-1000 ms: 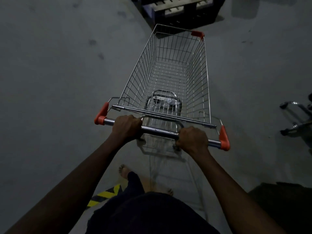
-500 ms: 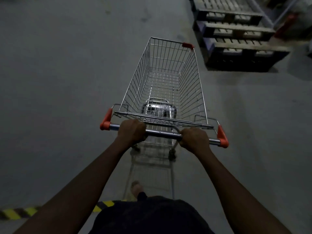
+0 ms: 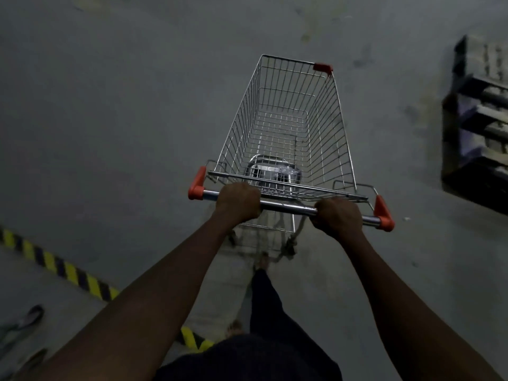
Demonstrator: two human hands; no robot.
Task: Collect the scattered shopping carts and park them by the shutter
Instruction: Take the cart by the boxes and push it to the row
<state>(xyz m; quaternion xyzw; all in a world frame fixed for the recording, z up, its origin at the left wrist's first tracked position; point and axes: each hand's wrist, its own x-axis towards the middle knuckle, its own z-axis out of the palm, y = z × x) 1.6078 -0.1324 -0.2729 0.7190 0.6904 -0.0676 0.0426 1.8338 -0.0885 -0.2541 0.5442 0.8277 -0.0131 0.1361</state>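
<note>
At far left a yellow-and-black floor stripe [image 3: 63, 268] runs behind you. Your left hand [image 3: 238, 202] clenches around the handle bar [image 3: 287, 207] of the shopping cart [image 3: 286, 127], which stands on grey floor ahead; your right hand [image 3: 338, 219] grasps it too. Blurred, possibly pallets [image 3: 478, 127], far right.

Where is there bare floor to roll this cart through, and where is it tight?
Bare floor lies open ahead and left of the shopping cart, down to the yellow-black hazard tape. A narrower strip runs between the cart's right side and the stacked pallets. Crowded: that right edge, and the lower-left corner, where dim objects lie.
</note>
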